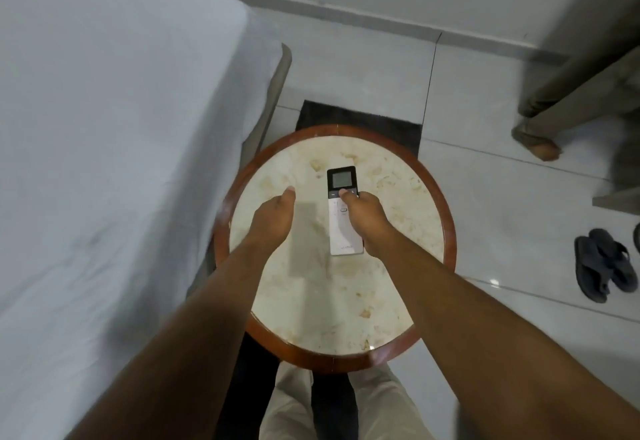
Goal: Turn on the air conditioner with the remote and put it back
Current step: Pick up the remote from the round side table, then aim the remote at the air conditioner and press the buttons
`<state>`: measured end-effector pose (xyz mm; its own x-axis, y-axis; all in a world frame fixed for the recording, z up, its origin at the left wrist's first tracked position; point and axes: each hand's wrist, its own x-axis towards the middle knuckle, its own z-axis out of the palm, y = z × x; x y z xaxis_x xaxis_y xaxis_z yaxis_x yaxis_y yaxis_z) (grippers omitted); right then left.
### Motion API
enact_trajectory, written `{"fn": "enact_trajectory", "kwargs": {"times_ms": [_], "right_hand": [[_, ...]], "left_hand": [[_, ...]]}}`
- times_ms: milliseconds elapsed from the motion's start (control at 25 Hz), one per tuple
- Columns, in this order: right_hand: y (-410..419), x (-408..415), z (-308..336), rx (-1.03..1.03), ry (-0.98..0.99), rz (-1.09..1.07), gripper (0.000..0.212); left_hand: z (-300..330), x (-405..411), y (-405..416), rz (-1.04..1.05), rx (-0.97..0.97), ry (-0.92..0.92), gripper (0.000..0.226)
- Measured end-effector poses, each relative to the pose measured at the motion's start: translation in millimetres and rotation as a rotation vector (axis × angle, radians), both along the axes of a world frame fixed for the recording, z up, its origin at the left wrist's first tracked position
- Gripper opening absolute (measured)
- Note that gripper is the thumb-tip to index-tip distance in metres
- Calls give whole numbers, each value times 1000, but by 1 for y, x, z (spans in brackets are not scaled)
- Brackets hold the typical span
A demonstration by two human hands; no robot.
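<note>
On the counter, the remote points lengthwise away; right hand grips it, left hand hovers beside, loosely curled, holding nothing.

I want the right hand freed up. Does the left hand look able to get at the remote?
Probably yes: the left hand hovers empty beside the remote, nothing between them, though the right hand already grips its right side.

remote: right edge hidden under right hand | second person: cut off at frame edge
</note>
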<state>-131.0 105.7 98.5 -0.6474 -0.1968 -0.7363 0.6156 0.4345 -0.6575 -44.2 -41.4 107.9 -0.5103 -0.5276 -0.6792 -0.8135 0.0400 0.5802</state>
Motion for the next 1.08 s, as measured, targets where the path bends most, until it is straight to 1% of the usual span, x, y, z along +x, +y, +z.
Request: {"fn": "enact_trajectory", "kwargs": {"times_ms": [80,160,200,280,360,400,440,520,640,760,920,1080], "right_hand": [[-6,-13,32,-16,44,-10,23],[-13,-28,71,-39,83,-32,20],[-17,-36,92,-59,100,-51,19],[-25,-52,138,-83,142,-74,19],[-35,-68,189,-108,197,-72,20],[-41,-77,221,-140,238,-73,20],[-47,-87,250,-175,279,-78,20],[-58,-104,314,-230,377,-81,19],[-66,-116,414,-311,522,-93,17],[-69,-118,486,-361,618,-112,13],[-74,-108,565,-453,734,-111,14],[-79,-94,613,-496,801,-97,13]], "left_hand": [[34,-10,-19,-14,-38,58,69],[74,-28,-36,-5,-52,176,63],[96,-38,-44,-48,-126,230,61],[141,-56,-62,-249,-402,279,68],[192,-70,-80,-420,-663,308,95],[225,-77,-89,-441,-775,350,107],[255,-84,-100,-436,-865,389,114],[317,-97,-118,-439,-1059,462,118],[402,-105,-139,-417,-1309,557,113],[460,-107,-151,-390,-1481,603,110],[527,-102,-155,-310,-1672,672,110],[569,-97,-154,-245,-1801,708,111]]}}
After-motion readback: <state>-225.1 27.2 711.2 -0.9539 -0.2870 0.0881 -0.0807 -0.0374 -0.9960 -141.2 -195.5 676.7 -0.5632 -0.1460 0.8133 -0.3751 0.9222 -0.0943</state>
